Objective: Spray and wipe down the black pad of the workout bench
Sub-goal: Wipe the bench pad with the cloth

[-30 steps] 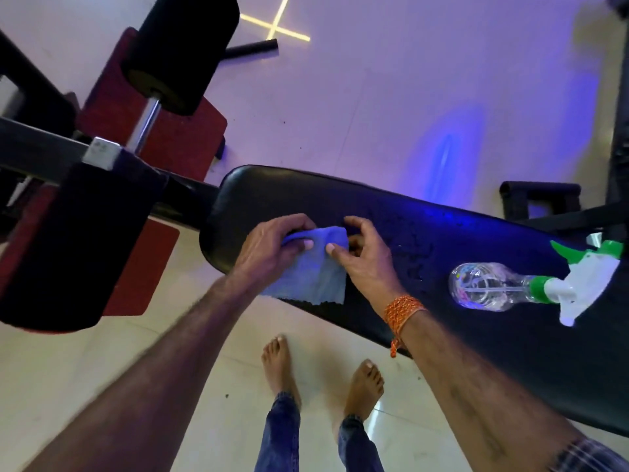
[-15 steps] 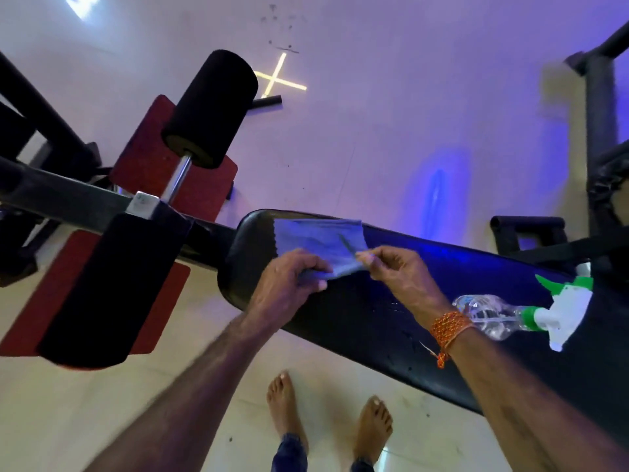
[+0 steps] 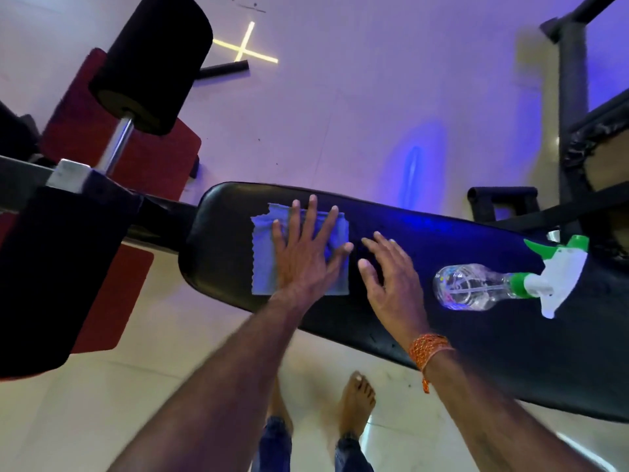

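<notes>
The black bench pad runs from centre left to lower right. A blue cloth lies spread flat near the pad's left end. My left hand presses on the cloth with straight, spread fingers. My right hand hovers just right of the cloth with loose fingers and holds nothing. A clear spray bottle with a white and green trigger head lies on its side on the pad, to the right of my right hand.
Two black foam rollers on a metal bar stand at the left over red floor mats. A dark metal frame rises at the right. My bare feet stand on the pale tiled floor below the pad.
Both hands were pinching the cloth and unfolding it over the pad. Now it lies flat, my left hand presses it with straight fingers, and my right hand has let go.
</notes>
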